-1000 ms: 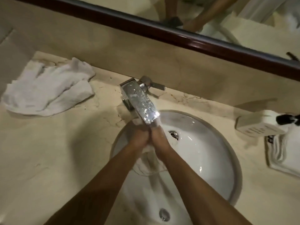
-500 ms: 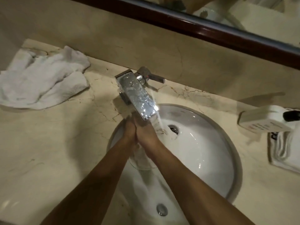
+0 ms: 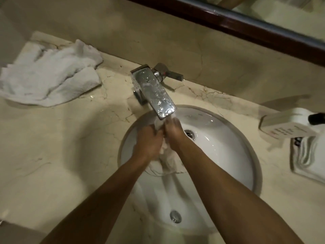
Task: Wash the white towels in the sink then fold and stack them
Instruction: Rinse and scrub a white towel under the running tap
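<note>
Two hands work together over the sink (image 3: 228,155), directly below the end of the tap (image 3: 154,95). The left hand (image 3: 149,141) and the right hand (image 3: 173,133) each have their fingers curled tight around one wet white towel (image 3: 167,162), bunched between them, its loose end hanging down into the bowl. Water falls from the tap spout onto the hands and the cloth. One drain (image 3: 189,134) sits at the back of the bowl, just beside the right hand, and one round overflow fitting (image 3: 175,216) shows on the near wall.

One more white towel (image 3: 51,81) lies crumpled on the counter (image 3: 52,155) at the far left, well apart from the sink. On the right edge, one white tray (image 3: 309,175) holds folded white cloth. One white box (image 3: 284,125) stands just behind that tray. One mirror (image 3: 281,7) with a dark frame runs above the backsplash.
</note>
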### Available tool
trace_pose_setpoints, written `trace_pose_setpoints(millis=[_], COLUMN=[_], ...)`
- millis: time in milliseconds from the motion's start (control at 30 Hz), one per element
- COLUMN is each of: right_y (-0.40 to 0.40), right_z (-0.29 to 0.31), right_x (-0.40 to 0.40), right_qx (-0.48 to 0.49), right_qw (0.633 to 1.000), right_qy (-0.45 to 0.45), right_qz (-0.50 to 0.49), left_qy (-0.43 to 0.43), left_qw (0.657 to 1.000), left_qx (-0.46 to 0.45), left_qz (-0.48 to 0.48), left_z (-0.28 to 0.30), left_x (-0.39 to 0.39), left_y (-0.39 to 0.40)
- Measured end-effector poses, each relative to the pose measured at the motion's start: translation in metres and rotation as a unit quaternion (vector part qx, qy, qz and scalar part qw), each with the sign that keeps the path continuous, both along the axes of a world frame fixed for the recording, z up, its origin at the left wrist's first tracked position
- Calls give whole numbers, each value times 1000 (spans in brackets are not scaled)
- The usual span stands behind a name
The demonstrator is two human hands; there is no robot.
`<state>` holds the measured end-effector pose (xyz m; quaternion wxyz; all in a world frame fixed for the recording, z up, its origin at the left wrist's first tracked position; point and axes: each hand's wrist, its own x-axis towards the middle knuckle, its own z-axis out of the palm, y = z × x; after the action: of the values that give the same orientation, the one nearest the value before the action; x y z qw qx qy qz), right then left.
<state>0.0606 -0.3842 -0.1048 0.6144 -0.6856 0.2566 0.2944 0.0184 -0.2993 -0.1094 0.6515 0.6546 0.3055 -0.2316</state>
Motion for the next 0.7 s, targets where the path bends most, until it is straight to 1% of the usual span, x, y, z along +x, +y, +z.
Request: trace_pose_setpoints(millis=[33, 67, 100, 133, 167, 200, 233, 267, 300, 333, 367, 433, 500, 533, 567, 600, 633, 667, 700], right_y=[-5, -8, -14, -23, -32, -45, -59, -71, -79, -81, -80, -68, -56, -51, -48, -46, -45, -45, -46], right_z=[-1, 2, -2, -4, -2, -2, 1, 0, 4, 3, 3, 1, -1, -2, 0, 0, 3, 3, 2], right_x=[0, 0, -3, -7, -10, -13, -14, -14, -14, -15, -16, -18, -16, -15, -14, -13, -14, -16, -19], right_qx=[2, 11, 23, 52, 104, 162, 227, 289, 339, 357, 375, 415, 447, 452, 450, 406, 328, 200, 56], right_qw=[1000, 1000, 998, 992, 980, 963, 941, 917, 899, 894, 890, 874, 853, 847, 849, 878, 926, 974, 991], right_qy=[9, 28, 60, 101, 140, 161, 168, 168, 147, 131, 120, 125, 114, 119, 124, 123, 108, 95, 91], right_qz=[8, 4, -6, -47, -93, -142, -185, -218, -235, -237, -229, -219, -244, -253, -248, -221, -150, -38, 77], left_qy=[24, 76, 136, 155, 118, 62, 16, -9, -32, -40, -39, -2, 44, 64, 83, 101, 108, 100, 84], left_qw=[1000, 992, 966, 931, 904, 887, 884, 860, 857, 867, 895, 917, 911, 902, 895, 887, 887, 895, 910], left_qx=[-12, -95, -212, -323, -395, -434, -440, -476, -483, -470, -421, -359, -359, -370, -374, -379, -377, -360, -323], left_qz=[-1, 22, 55, 76, 110, 142, 157, 184, 180, 160, 139, 172, 198, 212, 227, 243, 244, 245, 247], left_z=[-2, -6, 1, 4, 14, 18, 26, 26, 30, 23, 8, -13, -28, -35, -41, -45, -47, -47, -48], left_x=[2, 7, 9, 9, 5, 1, -3, -9, -15, -19, -22, -26, -26, -26, -27, -30, -34, -37, -39], left_y=[11, 23, 32, 39, 46, 50, 51, 53, 48, 41, 35, 20, 12, 10, 9, 10, 8, 7, 7])
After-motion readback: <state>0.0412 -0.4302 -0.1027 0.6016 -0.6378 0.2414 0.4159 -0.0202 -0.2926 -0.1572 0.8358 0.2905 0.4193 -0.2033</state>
